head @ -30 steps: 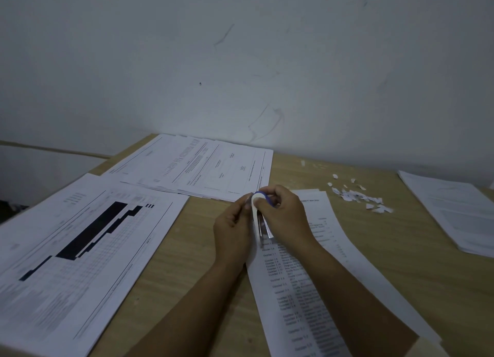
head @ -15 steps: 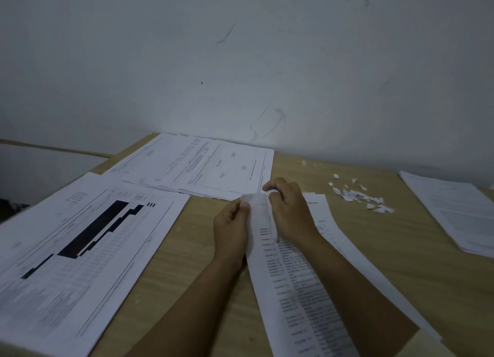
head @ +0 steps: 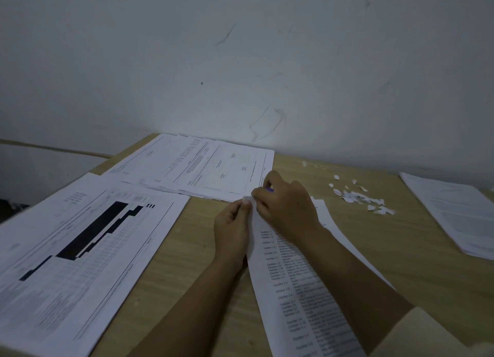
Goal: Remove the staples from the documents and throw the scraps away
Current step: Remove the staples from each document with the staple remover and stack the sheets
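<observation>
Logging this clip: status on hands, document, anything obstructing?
Left hand pinches document corner. Right hand grips purple item there, mostly hidden. Scraps lie apart, rightward.

Pinches the top corner of the printed document (head: 299,290) with the left hand (head: 232,228). Grips a purple object (head: 269,189), mostly hidden, in the curled right hand (head: 286,207) at the same corner. Shows paper scraps (head: 358,199) apart to the right on the wooden table (head: 187,263).

A wooden table (head: 187,249) is standing against a pale wall (head: 240,62) that is showing faint scuffs and a small dark dot (head: 201,83).
</observation>
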